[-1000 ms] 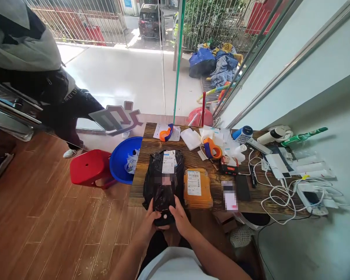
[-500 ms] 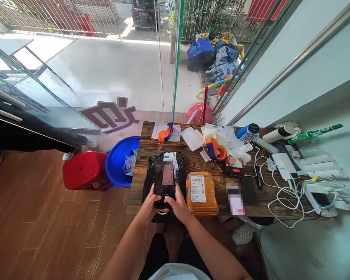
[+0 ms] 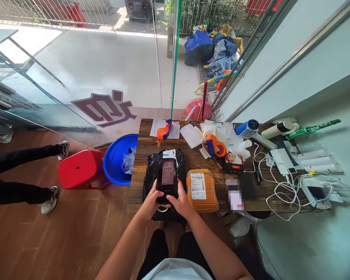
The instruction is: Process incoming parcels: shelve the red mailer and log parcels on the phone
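Note:
Between both hands I hold a black smartphone (image 3: pixel 167 177), upright along my view, its screen showing a picture of a label. My left hand (image 3: pixel 151 202) grips its left lower edge, and my right hand (image 3: pixel 181 199) grips the right, thumbs over the bottom of the screen. Beneath the phone lies a black plastic parcel (image 3: pixel 149 175) with a white shipping label (image 3: pixel 170 154) near its top. Just right of my right hand sits an orange-brown parcel (image 3: pixel 212 190) bearing its own white label (image 3: pixel 198 186). The phone hides part of the black parcel.
On the wooden table (image 3: pixel 147 130) stand an orange tape dispenser (image 3: pixel 163 132), another dispenser (image 3: pixel 216 146), a blue cylinder (image 3: pixel 247 129), tangled white cables (image 3: pixel 282 190) and a second phone (image 3: pixel 235 194). Left are a blue basin (image 3: pixel 112 155), a red stool (image 3: pixel 81 169) and a person's legs (image 3: pixel 20 194).
The phone is drawn slightly lower over the black parcel, and my left thumb has shifted on it. A person at left has stepped further into the room. The whole view has shifted slightly.

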`<move>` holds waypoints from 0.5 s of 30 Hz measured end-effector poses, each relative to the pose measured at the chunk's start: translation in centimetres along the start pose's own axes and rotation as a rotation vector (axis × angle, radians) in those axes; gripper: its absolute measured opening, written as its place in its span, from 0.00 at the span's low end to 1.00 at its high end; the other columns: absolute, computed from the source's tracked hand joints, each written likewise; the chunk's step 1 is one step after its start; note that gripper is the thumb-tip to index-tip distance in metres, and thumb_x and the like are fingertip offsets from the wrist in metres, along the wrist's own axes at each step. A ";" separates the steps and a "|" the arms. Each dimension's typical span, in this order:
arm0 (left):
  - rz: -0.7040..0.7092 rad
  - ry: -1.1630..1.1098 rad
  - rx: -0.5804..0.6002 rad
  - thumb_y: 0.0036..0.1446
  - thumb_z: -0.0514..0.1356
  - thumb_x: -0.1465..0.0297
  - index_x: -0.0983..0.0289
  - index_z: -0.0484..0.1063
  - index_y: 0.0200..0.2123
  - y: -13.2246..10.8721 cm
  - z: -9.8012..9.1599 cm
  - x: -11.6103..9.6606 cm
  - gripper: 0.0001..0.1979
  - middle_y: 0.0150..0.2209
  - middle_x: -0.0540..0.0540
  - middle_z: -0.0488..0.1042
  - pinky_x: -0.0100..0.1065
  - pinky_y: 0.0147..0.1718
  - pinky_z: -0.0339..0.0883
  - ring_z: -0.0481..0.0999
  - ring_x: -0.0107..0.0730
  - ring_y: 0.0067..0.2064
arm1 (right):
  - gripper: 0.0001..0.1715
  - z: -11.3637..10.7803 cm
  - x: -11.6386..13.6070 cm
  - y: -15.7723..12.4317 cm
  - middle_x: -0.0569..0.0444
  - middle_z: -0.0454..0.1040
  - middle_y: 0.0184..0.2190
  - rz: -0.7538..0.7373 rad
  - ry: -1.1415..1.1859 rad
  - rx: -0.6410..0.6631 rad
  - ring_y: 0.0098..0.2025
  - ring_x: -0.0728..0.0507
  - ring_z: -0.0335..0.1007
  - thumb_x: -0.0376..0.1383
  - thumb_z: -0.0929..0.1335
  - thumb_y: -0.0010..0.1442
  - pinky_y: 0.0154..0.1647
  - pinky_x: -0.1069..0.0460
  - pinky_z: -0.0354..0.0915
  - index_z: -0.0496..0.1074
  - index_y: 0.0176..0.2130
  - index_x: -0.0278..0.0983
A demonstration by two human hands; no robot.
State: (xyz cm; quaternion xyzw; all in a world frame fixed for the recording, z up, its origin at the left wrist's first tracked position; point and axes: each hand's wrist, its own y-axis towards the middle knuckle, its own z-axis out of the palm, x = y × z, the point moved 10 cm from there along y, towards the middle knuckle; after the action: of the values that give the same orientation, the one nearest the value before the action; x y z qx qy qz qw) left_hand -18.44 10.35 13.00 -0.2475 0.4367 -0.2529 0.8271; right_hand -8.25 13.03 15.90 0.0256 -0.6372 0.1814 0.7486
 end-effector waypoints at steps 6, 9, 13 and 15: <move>0.001 -0.007 0.021 0.52 0.56 0.75 0.50 0.44 0.67 0.0 0.4 -0.2 0.41 0.52 0.58 0.68 0.44 0.31 0.76 0.73 0.42 0.43 | 0.40 0.0 -0.2 -0.2 0.48 0.60 0.63 0.004 0.004 0.015 0.65 0.41 0.55 0.35 0.68 0.58 0.66 0.44 0.53 0.49 0.65 0.40; 0.001 -0.012 0.020 0.51 0.57 0.75 0.49 0.45 0.66 -0.2 0.5 -0.3 0.41 0.50 0.58 0.69 0.43 0.31 0.76 0.73 0.39 0.41 | 0.41 -0.1 0.0 -0.2 0.48 0.60 0.63 0.013 0.000 0.018 0.65 0.40 0.55 0.35 0.68 0.58 0.65 0.44 0.54 0.49 0.65 0.40; 0.004 -0.013 0.011 0.51 0.57 0.74 0.49 0.46 0.66 -0.9 0.9 -0.6 0.41 0.51 0.57 0.69 0.43 0.32 0.77 0.74 0.39 0.42 | 0.42 0.0 1.3 -0.4 0.49 0.59 0.63 -0.009 0.021 0.046 0.66 0.39 0.52 0.33 0.67 0.55 0.67 0.43 0.50 0.50 0.65 0.39; 0.002 -0.015 0.017 0.52 0.56 0.74 0.49 0.46 0.66 -1.6 1.4 -0.9 0.41 0.53 0.57 0.69 0.44 0.32 0.77 0.74 0.40 0.42 | 0.42 0.1 1.8 -0.8 0.52 0.59 0.64 0.001 0.070 0.081 0.67 0.40 0.51 0.32 0.66 0.53 0.68 0.43 0.48 0.51 0.65 0.41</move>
State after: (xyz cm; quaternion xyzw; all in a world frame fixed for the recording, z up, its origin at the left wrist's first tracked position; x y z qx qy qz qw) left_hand -18.03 9.98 15.17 -0.2419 0.4287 -0.2538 0.8326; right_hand -7.87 12.67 17.79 0.0492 -0.6026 0.2082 0.7688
